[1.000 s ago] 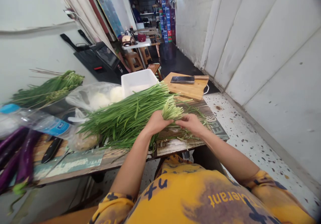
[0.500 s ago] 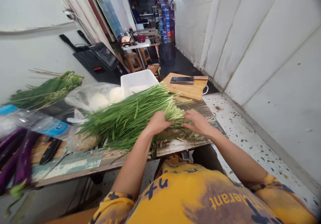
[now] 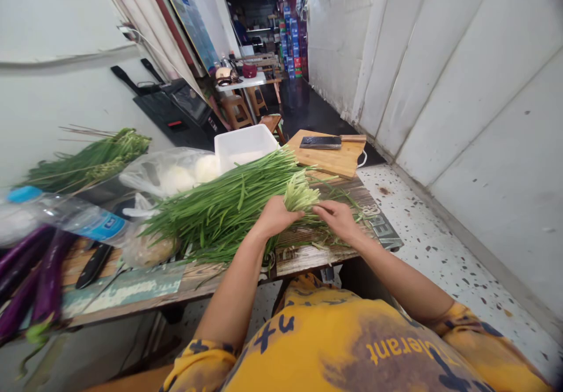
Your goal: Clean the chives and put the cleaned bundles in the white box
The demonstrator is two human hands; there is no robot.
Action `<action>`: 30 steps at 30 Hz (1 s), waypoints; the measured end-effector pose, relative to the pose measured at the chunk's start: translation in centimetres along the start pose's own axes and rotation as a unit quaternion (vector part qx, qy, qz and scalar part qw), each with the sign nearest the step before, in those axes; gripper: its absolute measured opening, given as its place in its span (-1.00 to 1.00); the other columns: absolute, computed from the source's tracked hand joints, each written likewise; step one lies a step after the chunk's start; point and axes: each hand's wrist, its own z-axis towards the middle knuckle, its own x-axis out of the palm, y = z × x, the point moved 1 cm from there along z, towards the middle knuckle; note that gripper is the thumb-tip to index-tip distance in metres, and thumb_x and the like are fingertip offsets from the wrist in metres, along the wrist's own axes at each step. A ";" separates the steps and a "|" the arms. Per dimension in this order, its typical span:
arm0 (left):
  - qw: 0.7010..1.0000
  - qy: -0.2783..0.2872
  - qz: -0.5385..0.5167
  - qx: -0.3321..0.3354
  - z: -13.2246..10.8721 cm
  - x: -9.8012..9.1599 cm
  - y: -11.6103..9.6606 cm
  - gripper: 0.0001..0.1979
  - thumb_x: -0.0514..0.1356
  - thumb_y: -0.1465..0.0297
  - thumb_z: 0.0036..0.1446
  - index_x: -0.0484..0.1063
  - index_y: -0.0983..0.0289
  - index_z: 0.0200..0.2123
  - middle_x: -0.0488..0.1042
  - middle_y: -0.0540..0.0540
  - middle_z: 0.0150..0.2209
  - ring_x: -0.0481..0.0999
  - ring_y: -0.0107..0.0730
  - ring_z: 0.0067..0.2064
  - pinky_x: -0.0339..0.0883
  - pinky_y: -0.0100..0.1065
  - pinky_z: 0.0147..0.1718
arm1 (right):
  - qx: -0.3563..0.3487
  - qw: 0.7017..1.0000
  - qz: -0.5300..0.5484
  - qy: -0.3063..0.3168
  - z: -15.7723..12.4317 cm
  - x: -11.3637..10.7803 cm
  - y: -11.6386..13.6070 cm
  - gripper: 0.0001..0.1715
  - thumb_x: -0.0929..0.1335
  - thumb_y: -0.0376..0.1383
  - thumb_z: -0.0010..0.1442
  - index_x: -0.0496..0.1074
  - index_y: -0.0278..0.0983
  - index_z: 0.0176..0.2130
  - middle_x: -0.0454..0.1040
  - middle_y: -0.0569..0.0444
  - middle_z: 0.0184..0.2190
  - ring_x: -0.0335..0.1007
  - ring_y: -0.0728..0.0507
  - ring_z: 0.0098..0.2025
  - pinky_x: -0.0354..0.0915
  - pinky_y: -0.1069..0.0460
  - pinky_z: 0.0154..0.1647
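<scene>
A big bundle of long green chive stalks [image 3: 229,198] lies across the wooden table [image 3: 303,257], pale cut ends pointing right. My left hand [image 3: 275,216] is wrapped round a bunch of those stalks just behind the cut ends. My right hand [image 3: 336,219] rests to the right of it, fingers curled on loose stalks and trimmings lying on the table. Behind the bundle is a wooden cutting board [image 3: 334,157] with a cleaver [image 3: 325,142] lying flat on it.
A white plastic tub [image 3: 241,145], a clear bag with white round things [image 3: 171,172], a second green bunch [image 3: 88,160], a water bottle [image 3: 74,219], purple eggplants [image 3: 30,286] and a black-handled knife [image 3: 94,266] crowd the table's left. A white wall runs along the right; stools stand beyond.
My right hand has shifted left, closer to the left hand and the cut ends. The left hand keeps its hold on the bunch.
</scene>
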 end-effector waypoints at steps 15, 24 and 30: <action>1.000 -0.004 -0.006 -0.027 -0.3 -0.2 -0.4 -0.66 0.29 0.37 -0.18 0.51 0.37 -0.26 0.55 0.08 -0.30 0.51 -0.26 -0.26 0.34 -0.32 -0.20 | 0.092 0.985 0.000 -0.148 2.1 -2.3 -2.4 -0.63 0.37 -0.04 -0.05 0.42 -0.32 -0.53 0.35 0.13 -0.63 0.20 -0.02 -0.55 0.11 0.07 -0.47; 0.999 -0.017 -0.001 -0.038 -0.1 -0.1 -0.4 -0.68 0.29 0.35 -0.20 0.51 0.38 -0.31 0.54 0.07 -0.35 0.49 -0.29 -0.32 0.33 -0.33 -0.24 | 0.182 0.976 0.122 0.021 0.9 -3.0 -0.7 -0.73 0.38 -0.18 -0.11 0.45 -0.32 -0.40 0.39 0.15 -0.55 0.15 0.05 -0.59 0.05 0.12 -0.58; 1.000 -0.014 -0.011 -0.024 -0.2 0.0 -0.2 -0.67 0.28 0.35 -0.20 0.50 0.38 -0.30 0.53 0.05 -0.36 0.47 -0.32 -0.33 0.32 -0.35 -0.25 | 0.222 0.924 0.312 0.019 0.4 -0.7 -0.9 -0.62 0.47 -0.08 -0.16 0.41 -0.34 -0.53 0.36 0.17 -0.63 0.14 0.09 -0.65 0.05 0.13 -0.65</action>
